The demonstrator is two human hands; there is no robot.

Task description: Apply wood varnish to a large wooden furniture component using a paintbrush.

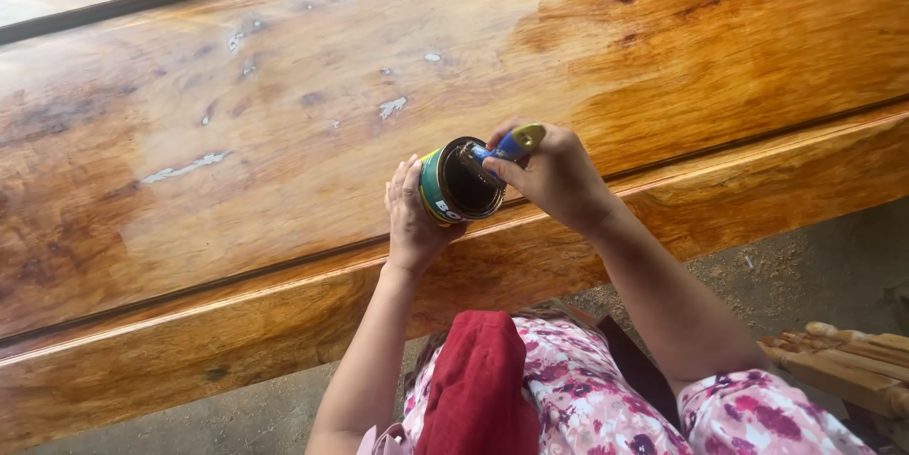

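Left hand (409, 223) cups tilted can (459, 180); right hand (554, 176) grips brush (509, 145) inside.

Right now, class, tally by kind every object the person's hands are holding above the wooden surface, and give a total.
Tins: 1, an open green tin tipped on its side, held in the left hand.
Brushes: 1, a blue-handled brush held in the right hand, its head inside the tin's mouth.
Total: 2
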